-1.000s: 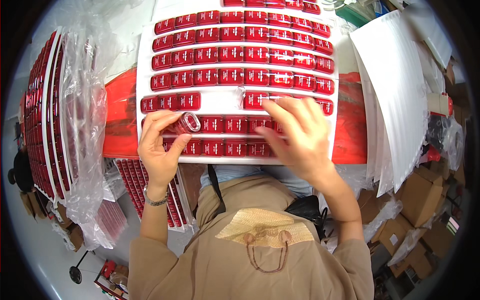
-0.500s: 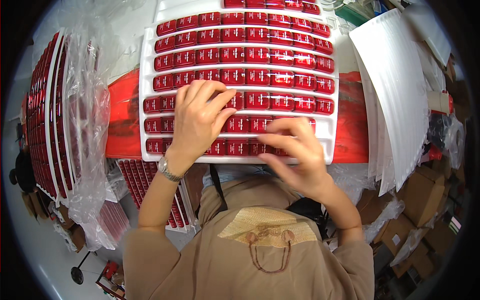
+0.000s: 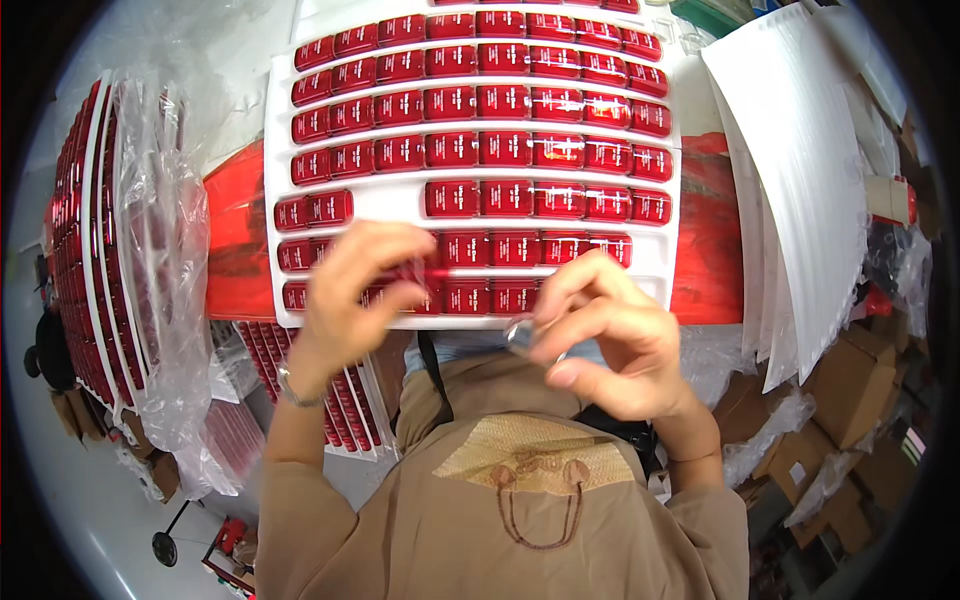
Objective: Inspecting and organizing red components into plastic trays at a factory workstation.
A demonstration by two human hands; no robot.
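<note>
The right hand (image 3: pixel 615 345), right of the frame's middle, has its thumb and fingertips clamped on a clear piece (image 3: pixel 520 333) — small and glassy, just below the tray's near edge. The left hand (image 3: pixel 355 290), left of the middle, is blurred over the tray's two nearest rows; its fingers are bent and the thumb stands apart from them, with a reddish blur between — whether they grip anything, I cannot tell.

The white tray (image 3: pixel 388 200) fills the upper middle of the frame. Red bottles (image 3: pixel 451 150) lie in it in curved rows. In the third row from the near edge, two sit at the left and five at the right, with bare tray between.

A red sheet (image 3: pixel 235 240) shows on both sides of the tray. White sheets (image 3: pixel 785 200) stand at upper right, cartons (image 3: pixel 850 385) at lower right.
</note>
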